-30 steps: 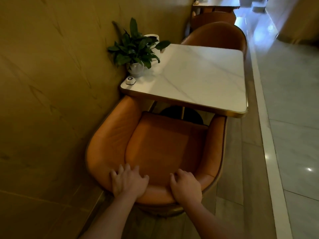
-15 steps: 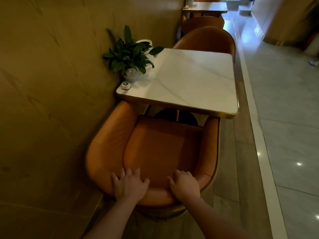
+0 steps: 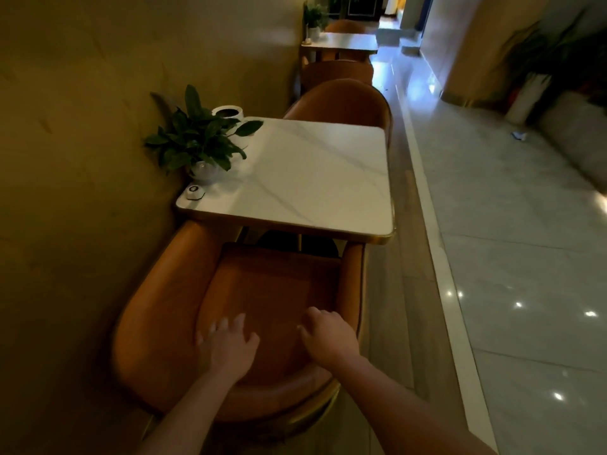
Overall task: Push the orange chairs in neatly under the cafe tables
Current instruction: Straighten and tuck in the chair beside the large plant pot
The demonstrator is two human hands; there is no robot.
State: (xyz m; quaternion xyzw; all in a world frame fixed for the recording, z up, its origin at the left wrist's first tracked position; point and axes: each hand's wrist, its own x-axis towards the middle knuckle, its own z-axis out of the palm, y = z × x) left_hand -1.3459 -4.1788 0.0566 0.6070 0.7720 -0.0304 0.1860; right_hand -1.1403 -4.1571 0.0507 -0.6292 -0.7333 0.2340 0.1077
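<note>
Left hand (image 3: 227,350) splayed loose over orange chair (image 3: 157,323) backrest, right hand (image 3: 329,336) alongside, fingers bent, grasp indiscernible, cafe table (image 3: 312,178) beyond

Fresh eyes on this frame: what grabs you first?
The big orange chair fills the lower centre, with the left hand and right hand spread, fingers loose, on its curved back. Just beyond it the white marble table catches the light, the chair's arm tips reaching under its near edge. A leafy potted plant stands at the table's wall-side corner, and a second orange chair faces from the far side.
</note>
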